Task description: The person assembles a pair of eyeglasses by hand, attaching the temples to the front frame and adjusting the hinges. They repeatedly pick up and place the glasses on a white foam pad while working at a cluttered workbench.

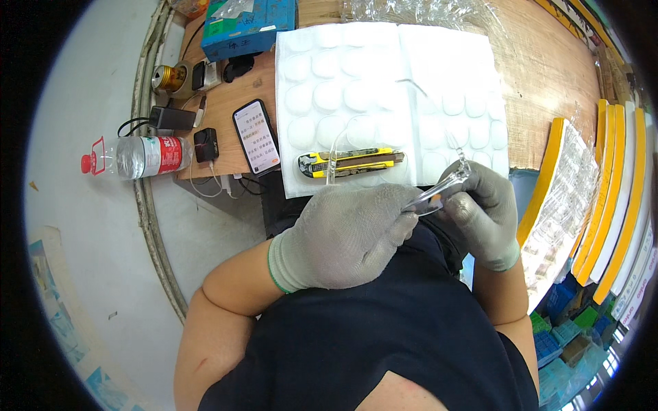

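Both hands wear grey knitted gloves and meet in front of my body. Between them is a pair of clear plastic glasses [439, 194], with a small orange spot showing near the lens. My left hand [356, 236] is closed round one side, and a thin clear arm rises beyond its knuckles. Thumb and fingers of my right hand [483, 212] pinch the other side, where a second clear arm points up and away. Just beyond my left hand, a yellow-and-black utility knife [351, 162] lies on a white padded sheet [384, 61] patterned with rounded shapes.
Left of the sheet lie a lit phone [257, 137], black chargers [206, 145] with cables, and a large water bottle [147, 157]. A blue box [247, 27] stands at the back left. Clear plastic pieces [425, 12] heap at the far edge. Yellow-edged boards [603, 192] stand at right.
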